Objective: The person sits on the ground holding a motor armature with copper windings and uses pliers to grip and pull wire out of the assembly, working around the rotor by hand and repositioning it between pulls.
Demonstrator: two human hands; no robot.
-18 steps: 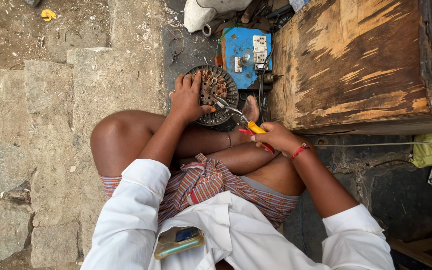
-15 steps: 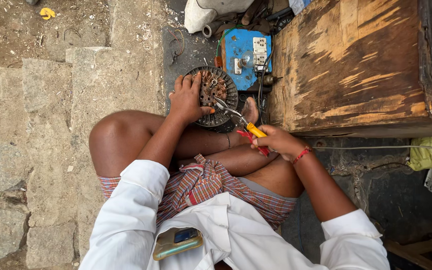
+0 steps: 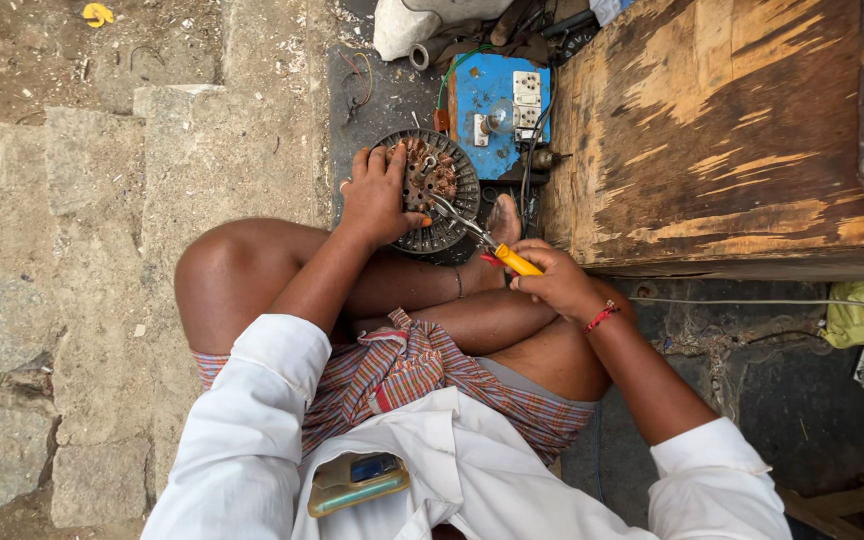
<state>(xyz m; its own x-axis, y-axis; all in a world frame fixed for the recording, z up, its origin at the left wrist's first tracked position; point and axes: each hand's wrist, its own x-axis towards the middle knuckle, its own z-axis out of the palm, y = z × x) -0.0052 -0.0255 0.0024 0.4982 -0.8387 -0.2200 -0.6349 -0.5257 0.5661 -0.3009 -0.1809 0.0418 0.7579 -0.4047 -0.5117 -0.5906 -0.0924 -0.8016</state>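
Note:
I sit cross-legged on the ground. A round dark motor stator (image 3: 442,195) with copper windings rests against my foot. My left hand (image 3: 377,195) grips its left rim and holds it steady. My right hand (image 3: 552,280) is closed on pliers (image 3: 482,240) with red and yellow handles. The pliers' metal jaws reach up and left into the copper windings near the stator's middle.
A blue board (image 3: 497,110) with sockets and a bulb lies just beyond the stator. A worn wooden box (image 3: 712,130) stands at the right. Stone slabs (image 3: 102,260) lie to the left. A white sack (image 3: 422,25) and tools sit at the top. A phone (image 3: 357,480) sticks out of my shirt pocket.
Both hands stay on the stator and the pliers; the pliers' jaws have shifted slightly within the windings.

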